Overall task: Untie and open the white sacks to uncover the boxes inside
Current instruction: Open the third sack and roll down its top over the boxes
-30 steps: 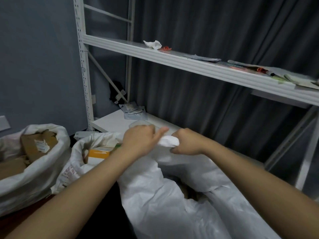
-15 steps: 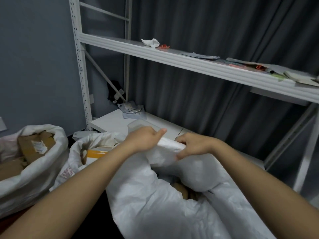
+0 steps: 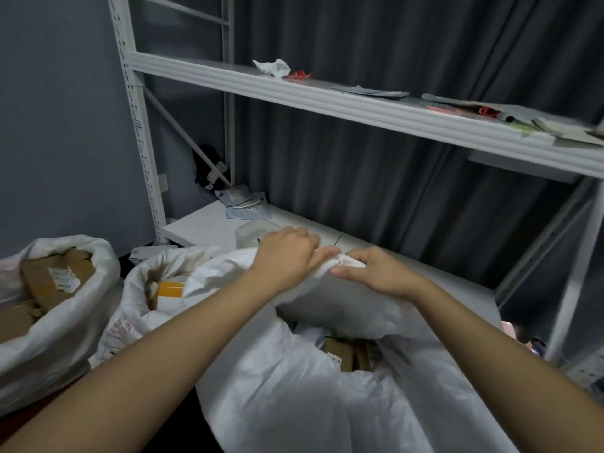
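— Where are the hands just now?

— Both on the nearest white sack (image 3: pixel 294 397), up at its bunched top edge. The left hand (image 3: pixel 287 258) has its fingers curled over a twist of the fabric and grips it. The right hand (image 3: pixel 376 273) is just beside it, thumb underneath and fingers folded over the same gathered bit, pinching it. The two hands are almost touching.

— Can you see anything inside that sack?

— Yes, below the hands the mouth gapes and brown boxes (image 3: pixel 343 353) show in the gap.

— And the other sacks?

— Two to the left. The middle sack (image 3: pixel 130 308) lies open with an orange box (image 3: pixel 170 289) showing. The far left sack (image 3: pixel 55 338) has its rim rolled down around cardboard boxes (image 3: pixel 49 279) with a label. Behind them stands a white shelf rack (image 3: pixel 327 96) against a dark curtain (image 3: pixel 392 178).
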Action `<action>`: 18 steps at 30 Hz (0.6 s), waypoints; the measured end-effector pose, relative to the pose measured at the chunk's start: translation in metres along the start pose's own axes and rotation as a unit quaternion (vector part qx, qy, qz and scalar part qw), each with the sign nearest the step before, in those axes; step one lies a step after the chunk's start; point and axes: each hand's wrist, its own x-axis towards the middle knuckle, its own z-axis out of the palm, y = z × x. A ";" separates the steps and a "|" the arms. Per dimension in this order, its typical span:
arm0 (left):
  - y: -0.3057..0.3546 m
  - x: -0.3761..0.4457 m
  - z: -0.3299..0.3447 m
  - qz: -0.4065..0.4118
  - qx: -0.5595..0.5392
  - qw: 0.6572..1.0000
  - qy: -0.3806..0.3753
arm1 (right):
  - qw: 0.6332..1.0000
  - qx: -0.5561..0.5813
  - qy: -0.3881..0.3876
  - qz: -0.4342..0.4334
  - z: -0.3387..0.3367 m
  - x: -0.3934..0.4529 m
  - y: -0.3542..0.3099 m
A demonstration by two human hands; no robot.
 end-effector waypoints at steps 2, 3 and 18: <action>0.003 0.004 0.007 -0.013 -0.042 0.998 -0.035 | 0.999 -0.014 -0.029 0.017 -0.005 -0.002 0.006; -0.003 0.008 0.007 -0.055 -0.085 0.992 -0.069 | 0.998 -0.056 -0.018 0.005 -0.007 -0.003 0.010; 0.023 0.022 0.025 0.052 -0.024 0.996 -0.068 | 0.996 0.060 0.047 0.039 0.000 -0.025 0.043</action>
